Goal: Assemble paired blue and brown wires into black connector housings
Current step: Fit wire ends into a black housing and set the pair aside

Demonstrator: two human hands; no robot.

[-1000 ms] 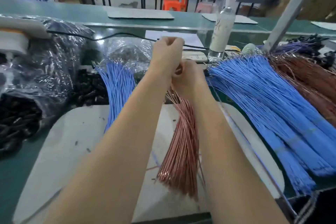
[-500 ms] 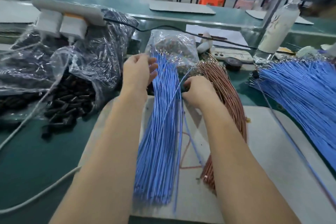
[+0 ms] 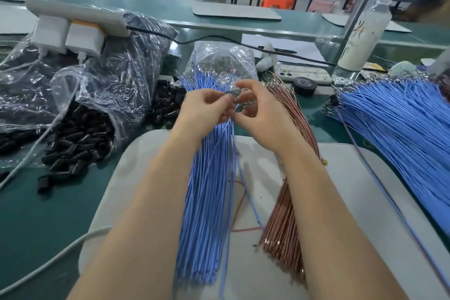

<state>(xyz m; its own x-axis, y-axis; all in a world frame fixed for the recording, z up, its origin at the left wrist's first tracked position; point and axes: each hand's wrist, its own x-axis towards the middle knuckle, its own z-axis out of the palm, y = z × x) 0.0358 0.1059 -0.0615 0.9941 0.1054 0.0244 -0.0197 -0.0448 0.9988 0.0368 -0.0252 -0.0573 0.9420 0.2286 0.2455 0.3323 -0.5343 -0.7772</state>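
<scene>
Left hand: fingers curled, thumb and forefinger pinching a small dark part above the top of the blue bundle.
Right hand: fingers curled too, its tips meeting the left's on the same part; blur hides whether that part is a housing or a wire end.
Blue bundle: lies along the mat under both wrists, with its far ends fanned out beyond the hands.
Brown bundle: just right of the blue bundle, partly under the right forearm.
Loose wires: one blue wire runs from the hands down towards the near edge; another blue strand and a brown one lie between the bundles.
Housings: spilling from a bag on the left of the bench, apart from the hands; a second heap sits just left of the left hand.
Step, as judged: probably seating a blue wire's terminal in a housing, with its brown partner to follow.
Doing it well: keep the housing steady in one hand. Grip the wire close to its terminal so it does not buckle. Line the terminal up with the proper cavity and push straight until it stops. Tug lightly to check that it has locked.
Watch for: neighbouring wires dragged out of the bundle with the chosen one; blue and brown swapped between cavities.
</scene>
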